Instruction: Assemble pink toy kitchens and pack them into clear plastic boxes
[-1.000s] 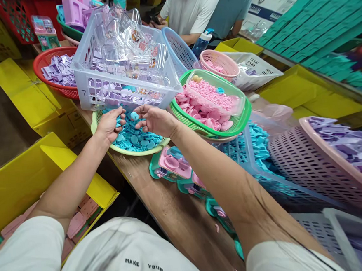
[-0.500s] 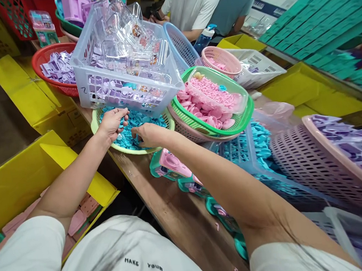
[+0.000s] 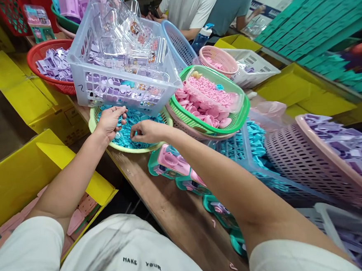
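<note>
A pale green basket (image 3: 128, 149) of small blue plastic pieces (image 3: 140, 115) sits at the table's edge, partly under a clear crate. Over its left side, my left hand (image 3: 110, 122) is closed around a few of the blue pieces, whose ends show between the fingers. On the basket's right side, my right hand (image 3: 146, 131) has its thumb and fingertips curled together just over the pile. Whatever those fingertips hold, if anything, is too small to make out.
A clear crate (image 3: 124, 85) with purple parts and transparent covers stands behind. To the right are a green basket (image 3: 244, 116) of pink pieces and a pink basket (image 3: 321, 154) of purple parts. Pink-and-teal toys (image 3: 170, 163) line the table; a yellow box (image 3: 16, 171) stands left.
My right hand has lifted slightly out of the blue pieces, and its curled fingers show more clearly. My left hand stays in place with its pieces. The whole view has shifted a little.
</note>
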Demonstrator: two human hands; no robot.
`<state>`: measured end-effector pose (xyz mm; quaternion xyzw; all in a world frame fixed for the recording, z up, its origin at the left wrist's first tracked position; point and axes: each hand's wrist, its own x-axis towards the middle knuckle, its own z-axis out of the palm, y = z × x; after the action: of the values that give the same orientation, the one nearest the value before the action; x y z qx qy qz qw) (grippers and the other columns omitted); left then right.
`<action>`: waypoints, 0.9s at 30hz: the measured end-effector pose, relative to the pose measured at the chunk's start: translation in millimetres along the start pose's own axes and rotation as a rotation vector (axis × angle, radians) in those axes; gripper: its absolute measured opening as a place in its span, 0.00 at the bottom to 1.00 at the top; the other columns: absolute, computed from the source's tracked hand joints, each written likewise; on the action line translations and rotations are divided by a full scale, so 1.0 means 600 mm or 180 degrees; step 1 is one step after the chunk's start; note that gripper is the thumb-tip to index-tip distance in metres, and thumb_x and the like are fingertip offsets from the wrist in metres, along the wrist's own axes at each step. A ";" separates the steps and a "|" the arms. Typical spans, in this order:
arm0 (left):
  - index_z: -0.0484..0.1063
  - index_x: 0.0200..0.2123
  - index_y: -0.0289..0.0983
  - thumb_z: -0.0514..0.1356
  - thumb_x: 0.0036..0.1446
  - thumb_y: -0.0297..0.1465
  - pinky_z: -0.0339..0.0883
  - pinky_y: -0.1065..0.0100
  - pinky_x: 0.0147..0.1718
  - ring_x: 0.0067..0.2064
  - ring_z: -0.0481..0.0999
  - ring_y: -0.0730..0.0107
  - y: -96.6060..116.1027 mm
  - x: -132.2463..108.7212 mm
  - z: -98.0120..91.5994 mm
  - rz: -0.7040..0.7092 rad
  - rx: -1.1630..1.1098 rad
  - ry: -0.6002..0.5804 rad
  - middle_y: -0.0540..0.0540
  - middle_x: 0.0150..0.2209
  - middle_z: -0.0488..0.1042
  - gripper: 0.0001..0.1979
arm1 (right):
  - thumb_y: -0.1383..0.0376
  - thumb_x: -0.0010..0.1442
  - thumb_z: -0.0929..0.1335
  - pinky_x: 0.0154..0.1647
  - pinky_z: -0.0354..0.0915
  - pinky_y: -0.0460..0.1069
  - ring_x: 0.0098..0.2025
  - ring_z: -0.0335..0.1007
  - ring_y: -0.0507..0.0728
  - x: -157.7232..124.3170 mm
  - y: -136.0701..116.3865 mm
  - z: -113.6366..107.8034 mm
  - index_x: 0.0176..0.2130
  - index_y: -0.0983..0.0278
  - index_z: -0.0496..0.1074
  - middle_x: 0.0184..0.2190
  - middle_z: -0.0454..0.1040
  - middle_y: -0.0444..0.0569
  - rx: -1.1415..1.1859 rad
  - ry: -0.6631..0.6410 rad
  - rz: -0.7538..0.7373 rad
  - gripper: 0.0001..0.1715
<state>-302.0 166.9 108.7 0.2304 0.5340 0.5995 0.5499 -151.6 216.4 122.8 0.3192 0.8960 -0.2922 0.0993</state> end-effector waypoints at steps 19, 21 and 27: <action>0.68 0.30 0.32 0.59 0.63 0.24 0.42 0.81 0.11 0.16 0.62 0.85 0.007 -0.010 0.006 -0.0027 -0.0010 0.0056 0.56 0.19 0.65 0.08 | 0.53 0.59 0.70 0.33 0.63 0.46 0.33 0.70 0.54 -0.009 0.031 -0.021 0.33 0.65 0.73 0.32 0.76 0.50 0.0440 0.0654 0.0088 0.17; 0.67 0.29 0.32 0.59 0.62 0.24 0.42 0.81 0.11 0.16 0.62 0.86 0.008 -0.011 0.007 -0.0041 0.0008 0.0078 0.56 0.19 0.65 0.08 | 0.61 0.57 0.72 0.39 0.65 0.48 0.41 0.74 0.59 -0.003 0.021 -0.006 0.37 0.66 0.77 0.38 0.79 0.55 -0.0930 0.0343 0.0364 0.11; 0.67 0.29 0.33 0.62 0.60 0.24 0.42 0.82 0.11 0.16 0.62 0.86 0.005 -0.010 0.005 0.0013 -0.0005 0.0096 0.56 0.20 0.65 0.08 | 0.64 0.59 0.72 0.42 0.65 0.49 0.45 0.76 0.63 0.010 0.023 0.004 0.45 0.68 0.80 0.43 0.80 0.62 -0.1514 0.0291 0.0631 0.14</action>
<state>-299.2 163.2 114.3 0.2219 0.5413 0.6044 0.5408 -147.7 226.6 112.3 0.3860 0.9075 -0.0474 0.1591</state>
